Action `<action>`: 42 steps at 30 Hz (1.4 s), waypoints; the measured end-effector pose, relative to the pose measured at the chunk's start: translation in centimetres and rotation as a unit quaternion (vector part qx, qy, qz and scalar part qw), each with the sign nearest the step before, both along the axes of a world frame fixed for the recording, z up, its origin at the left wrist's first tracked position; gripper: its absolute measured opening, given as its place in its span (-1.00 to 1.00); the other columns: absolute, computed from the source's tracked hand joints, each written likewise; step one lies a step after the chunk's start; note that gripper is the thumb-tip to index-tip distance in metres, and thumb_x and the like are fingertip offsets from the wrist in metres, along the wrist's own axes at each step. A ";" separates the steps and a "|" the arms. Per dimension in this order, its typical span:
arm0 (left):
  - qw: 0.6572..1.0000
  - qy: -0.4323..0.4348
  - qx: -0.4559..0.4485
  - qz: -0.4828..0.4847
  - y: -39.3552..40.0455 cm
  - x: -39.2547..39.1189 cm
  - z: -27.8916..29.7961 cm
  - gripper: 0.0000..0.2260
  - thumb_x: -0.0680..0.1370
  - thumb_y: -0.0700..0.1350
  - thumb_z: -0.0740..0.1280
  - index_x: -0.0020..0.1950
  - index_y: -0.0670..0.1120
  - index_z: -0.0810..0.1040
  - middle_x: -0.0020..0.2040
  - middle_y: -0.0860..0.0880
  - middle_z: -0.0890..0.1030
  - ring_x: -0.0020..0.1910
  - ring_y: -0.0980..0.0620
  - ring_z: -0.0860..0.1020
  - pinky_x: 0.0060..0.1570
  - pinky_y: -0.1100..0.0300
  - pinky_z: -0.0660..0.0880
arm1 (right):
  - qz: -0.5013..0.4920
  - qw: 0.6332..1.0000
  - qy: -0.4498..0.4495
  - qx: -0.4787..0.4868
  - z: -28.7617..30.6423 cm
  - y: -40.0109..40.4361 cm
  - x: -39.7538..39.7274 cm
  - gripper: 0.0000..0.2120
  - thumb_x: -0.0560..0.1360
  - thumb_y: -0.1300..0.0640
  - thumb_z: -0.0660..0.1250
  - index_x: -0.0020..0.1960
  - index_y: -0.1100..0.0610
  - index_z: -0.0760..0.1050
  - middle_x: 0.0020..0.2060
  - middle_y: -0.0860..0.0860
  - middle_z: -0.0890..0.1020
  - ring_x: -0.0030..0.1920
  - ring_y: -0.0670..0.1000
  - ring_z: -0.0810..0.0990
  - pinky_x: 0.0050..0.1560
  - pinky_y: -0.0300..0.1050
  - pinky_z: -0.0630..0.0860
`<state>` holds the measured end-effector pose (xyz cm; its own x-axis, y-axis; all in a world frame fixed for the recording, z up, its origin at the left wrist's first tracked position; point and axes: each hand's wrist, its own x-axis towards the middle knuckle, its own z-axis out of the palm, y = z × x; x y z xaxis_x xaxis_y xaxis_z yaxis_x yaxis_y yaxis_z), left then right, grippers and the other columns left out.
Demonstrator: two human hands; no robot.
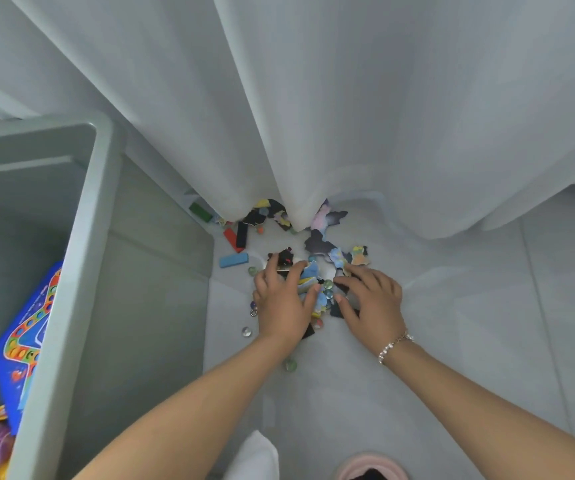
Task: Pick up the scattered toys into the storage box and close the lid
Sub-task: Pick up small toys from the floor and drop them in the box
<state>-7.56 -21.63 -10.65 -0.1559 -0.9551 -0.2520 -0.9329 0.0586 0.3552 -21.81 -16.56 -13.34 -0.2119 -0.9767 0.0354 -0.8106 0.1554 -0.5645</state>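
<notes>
Gathering thin, light puzzle pieces that likely slide on the smooth floor, the left hand curls around a clump while the right hand presses flat beside it; marbles between them roll easily, storage box open to the left.

Grey box – blue board
</notes>
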 end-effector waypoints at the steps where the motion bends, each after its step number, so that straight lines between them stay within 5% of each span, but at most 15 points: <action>1: 1.000 -0.003 -0.001 0.000 0.1 0.0 0.0 -0.61 0.56 0.16 0.19 0.37 0.15 0.33 0.51 -0.03 0.06 0.42 -0.09 0.09 0.32 0.02 0.19 | -0.008 1.000 0.005 -0.015 0.0 0.0 0.0 -0.67 0.42 -0.09 0.16 0.02 -0.01 0.60 0.07 -0.02 0.62 0.12 -0.04 0.35 0.12 -0.15 0.16; 7: 0.999 0.005 -0.045 0.010 -0.6 0.2 -0.2 -0.50 0.49 0.23 0.20 0.38 0.07 0.33 0.42 -0.01 0.24 0.38 -0.05 0.21 0.32 0.07 0.09 | 0.005 1.000 0.023 0.020 0.4 -2.1 0.7 -0.56 0.42 -0.15 0.11 0.13 0.01 0.58 0.16 0.05 0.58 0.17 0.16 0.48 0.17 0.03 0.35; 11: 0.994 0.064 -0.063 0.058 -1.1 0.1 0.4 -0.37 0.39 0.32 0.06 0.34 0.00 0.37 0.34 -0.01 0.34 0.34 -0.01 0.26 0.29 0.09 0.11 | -0.041 0.998 -0.026 0.030 2.4 -3.4 1.3 -0.50 0.44 -0.21 0.04 0.15 0.02 0.56 0.13 0.03 0.59 0.17 0.14 0.46 0.14 -0.09 0.18; 14: 0.978 0.114 -0.085 0.154 -2.3 0.6 1.0 -0.57 0.49 0.13 0.19 0.28 -0.06 0.41 0.30 -0.05 0.37 0.34 -0.03 0.27 0.27 0.08 0.11 | -0.064 0.982 -0.169 0.059 6.1 -6.4 1.8 -0.50 0.44 -0.18 0.31 0.30 0.03 0.40 0.07 0.00 0.52 0.05 0.03 0.50 0.02 -0.12 0.40; 17: 0.947 0.147 -0.088 0.270 -3.3 1.5 1.2 -0.70 0.54 -0.09 0.26 0.26 -0.12 0.42 0.31 -0.09 0.38 0.34 -0.08 0.29 0.28 0.09 0.12 | -0.056 0.959 -0.249 0.121 9.1 -9.9 2.9 -0.20 0.31 -0.20 0.44 0.40 0.04 0.19 0.01 0.00 0.51 0.02 -0.01 0.52 0.03 -0.10 0.48; 20: 0.950 0.148 -0.102 0.256 -4.7 2.3 1.1 -0.65 0.54 -0.13 0.25 0.31 -0.18 0.39 0.34 -0.13 0.37 0.35 -0.11 0.30 0.32 0.05 0.16 | -0.092 0.941 -0.292 0.148 10.4 -12.5 4.2 0.00 0.21 -0.20 0.52 0.42 -0.01 -0.02 0.13 0.10 0.49 0.07 0.11 0.55 0.11 0.01 0.51; 24: 0.941 0.203 -0.081 0.259 -8.0 2.0 1.4 -0.58 0.56 -0.10 0.23 0.39 -0.21 0.32 0.40 -0.16 0.32 0.38 -0.13 0.29 0.39 -0.05 0.22 | -0.113 0.879 -0.453 0.098 12.6 -15.5 4.9 -0.28 0.36 -0.03 0.47 0.39 0.06 0.19 -0.08 0.03 0.57 -0.20 0.08 0.65 -0.09 -0.03 0.63; 27: 0.922 0.266 -0.079 0.271 -9.6 1.4 1.8 -0.47 0.58 -0.08 0.23 0.48 -0.21 0.15 0.50 -0.14 0.14 0.46 -0.11 0.19 0.44 -0.04 0.18 | -0.082 0.833 -0.545 0.057 14.0 -16.9 4.5 -0.48 0.42 0.03 0.43 0.32 0.08 0.37 -0.10 0.03 0.62 -0.13 0.03 0.66 -0.07 -0.14 0.62; 30: 0.896 0.325 -0.086 0.291 -11.3 1.1 2.9 -0.34 0.54 -0.18 0.29 0.53 -0.19 -0.02 0.54 -0.12 -0.03 0.51 -0.05 0.03 0.47 0.15 0.05 | -0.015 0.885 -0.459 0.074 14.0 -17.8 4.6 -0.45 0.38 -0.06 0.44 0.31 0.01 0.38 0.14 -0.01 0.57 0.12 -0.04 0.57 0.13 -0.13 0.52; 34: 0.865 0.399 -0.122 0.279 -14.1 1.3 4.4 -0.38 0.49 -0.30 0.26 0.49 -0.06 0.11 0.41 -0.12 0.30 0.36 -0.03 0.35 0.25 0.18 0.39 | 0.045 0.927 -0.365 0.081 14.0 -18.7 6.0 -0.36 0.34 -0.11 0.46 0.35 0.01 0.35 0.29 -0.05 0.46 0.24 -0.05 0.44 0.19 -0.19 0.40; 36: 0.892 0.384 -0.087 0.220 -14.5 0.9 4.8 -0.58 0.51 -0.31 0.15 0.36 -0.10 0.31 0.24 -0.10 0.48 0.21 -0.02 0.48 0.04 0.27 0.44 | 0.047 0.943 -0.318 0.087 14.4 -19.5 6.7 -0.39 0.34 -0.13 0.45 0.32 0.04 0.40 0.23 -0.06 0.51 0.16 -0.04 0.49 0.12 -0.18 0.43; 38: 0.892 0.402 -0.064 0.198 -13.7 0.4 5.0 -0.63 0.49 -0.33 0.12 0.23 -0.04 0.44 0.13 -0.08 0.56 0.09 0.02 0.53 -0.05 0.32 0.43 | 0.033 0.964 -0.249 0.084 15.0 -20.9 6.9 -0.64 0.43 -0.13 0.35 0.09 0.10 0.54 0.03 -0.01 0.61 0.01 0.01 0.57 0.04 -0.13 0.49; 40: 0.887 0.386 -0.075 0.244 -13.0 0.3 4.9 -0.65 0.45 -0.37 0.12 0.14 -0.09 0.50 0.11 -0.11 0.55 0.07 -0.05 0.53 0.00 0.25 0.44 | -0.008 0.960 -0.267 0.083 15.6 -22.1 6.6 -0.71 0.51 -0.04 0.27 -0.24 0.15 0.54 -0.11 0.14 0.67 -0.08 0.15 0.65 0.02 0.06 0.56; 42: 0.906 0.282 -0.092 0.301 -13.2 1.1 4.2 -0.70 0.45 -0.37 0.15 0.16 -0.23 0.46 0.18 -0.19 0.44 0.11 -0.16 0.47 0.09 0.12 0.43 | -0.029 0.941 -0.330 0.070 15.8 -22.5 6.4 -0.68 0.51 0.04 0.29 -0.31 0.23 0.54 -0.18 0.24 0.67 -0.14 0.22 0.66 -0.01 0.12 0.58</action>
